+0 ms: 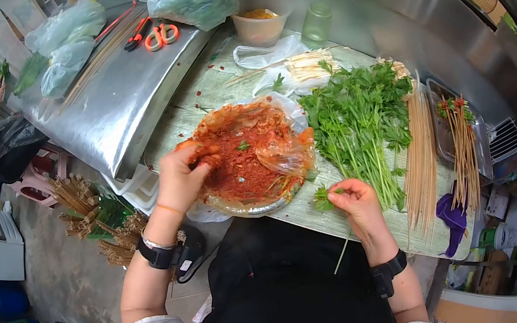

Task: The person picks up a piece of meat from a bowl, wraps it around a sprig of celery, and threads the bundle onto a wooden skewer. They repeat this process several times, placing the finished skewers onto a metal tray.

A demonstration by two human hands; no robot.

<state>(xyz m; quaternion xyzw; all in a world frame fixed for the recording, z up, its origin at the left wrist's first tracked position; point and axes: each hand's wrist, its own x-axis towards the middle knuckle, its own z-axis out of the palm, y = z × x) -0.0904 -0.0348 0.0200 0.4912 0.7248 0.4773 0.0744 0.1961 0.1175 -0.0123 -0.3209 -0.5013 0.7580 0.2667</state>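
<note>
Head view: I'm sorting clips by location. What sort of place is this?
Probably a small food-preparation kitchen, perhaps for skewered food: a bowl of red mix, a pile of leafy greens and thin sticks share the worktable.

On the surface (207, 89), the bowl (251, 211) lies left of the greens (357, 127), the skewers (418, 167) right of them, the tray (444, 140) right of those. Behind the greens lie mushrooms (312, 65); farther back, the tub (261, 31) stands left of the jar (317, 24).
</note>
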